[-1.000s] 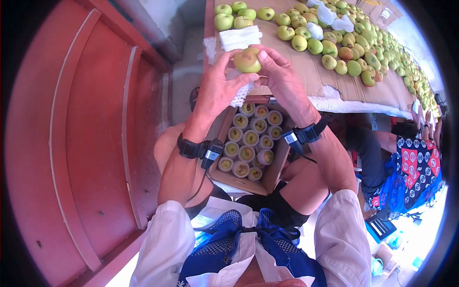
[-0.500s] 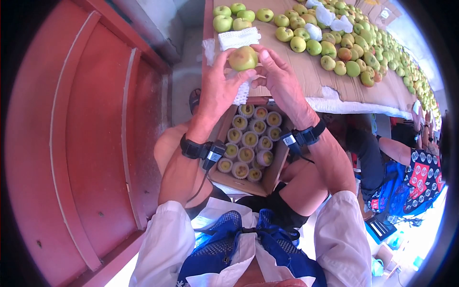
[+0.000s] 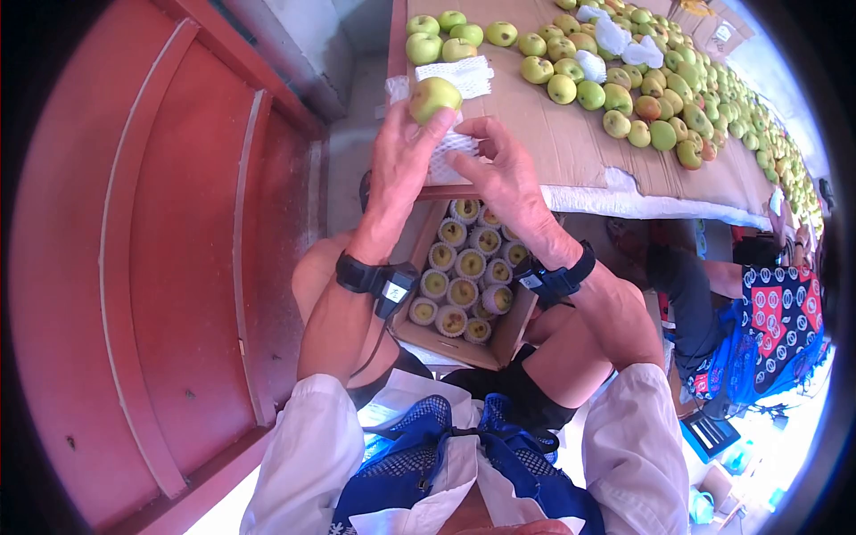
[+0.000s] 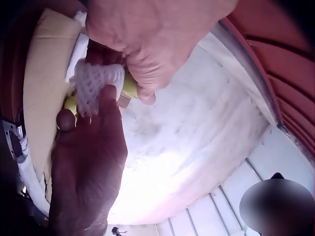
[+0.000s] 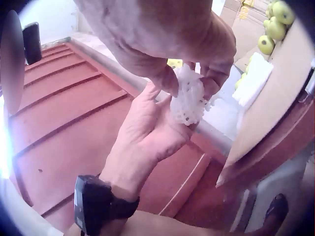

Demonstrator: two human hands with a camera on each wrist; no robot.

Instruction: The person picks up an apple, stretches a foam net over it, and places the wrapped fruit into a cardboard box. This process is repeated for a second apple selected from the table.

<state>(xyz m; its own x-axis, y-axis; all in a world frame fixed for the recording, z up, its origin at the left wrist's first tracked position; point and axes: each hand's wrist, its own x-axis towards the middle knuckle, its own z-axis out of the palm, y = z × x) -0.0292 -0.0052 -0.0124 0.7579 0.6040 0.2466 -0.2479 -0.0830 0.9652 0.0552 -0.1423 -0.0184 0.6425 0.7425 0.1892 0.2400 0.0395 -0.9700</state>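
Note:
My left hand (image 3: 399,162) holds a yellow-green apple (image 3: 435,99) over the near left corner of the table, with the thumb against its near side. Just right of it, my right hand (image 3: 510,181) pinches a white foam net sleeve (image 5: 188,98) between thumb and fingers. The sleeve bunches between the two hands, below the apple in the head view. In the left wrist view only a sliver of the apple shows behind the left hand (image 4: 147,44). Below my forearms, a cardboard box (image 3: 509,333) holds many apples in net sleeves.
A stack of flat foam nets (image 3: 473,75) lies on the cardboard-covered table (image 3: 571,143). Several loose green apples (image 3: 423,46) sit behind it, and a large apple pile (image 3: 664,107) spreads to the right. A red panelled door (image 3: 169,250) stands at left; another person's patterned clothing (image 3: 780,312) shows at right.
The apple, earlier between both hands, has moved left and toward the table's far side in my left hand. My right hand has come off it and lowered to the foam net sleeve.

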